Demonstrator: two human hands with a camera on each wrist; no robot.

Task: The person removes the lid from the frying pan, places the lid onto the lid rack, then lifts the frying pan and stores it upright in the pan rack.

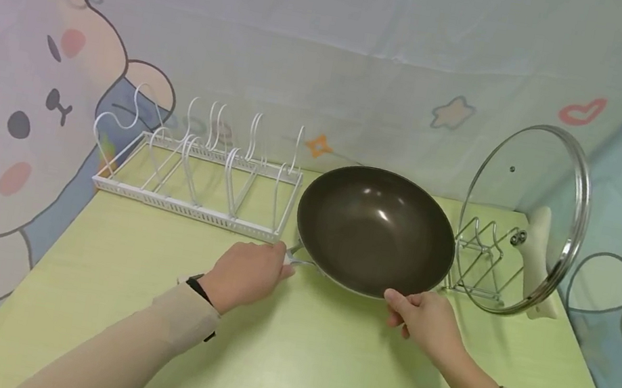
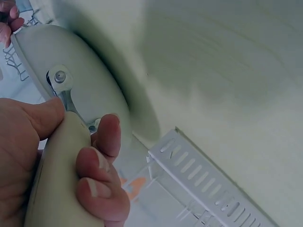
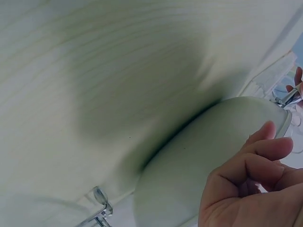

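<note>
A wok (image 1: 375, 232) with a dark brown inside and a pale outside sits at the middle back of the table, its inside tilted toward me. My left hand (image 1: 249, 278) grips its cream handle (image 2: 59, 175), thumb along the top and fingers curled round the side. Metal brackets join that handle to the pale outer wall in the left wrist view. At the near right of the rim, my right hand (image 1: 430, 325) pinches the edge between thumb and curled fingers. The wok's underside (image 3: 203, 151) and its dark shadow on the table show in the right wrist view.
Left of the wok stands a white rack (image 1: 223, 220) with several upright loops. On the right, a glass lid (image 1: 576, 225) with a metal rim and pale handle (image 1: 536, 252) stands upright at a chrome wire rack (image 1: 480, 292). A cartoon-printed cloth (image 1: 319, 72) hangs behind the light green table (image 1: 282, 368).
</note>
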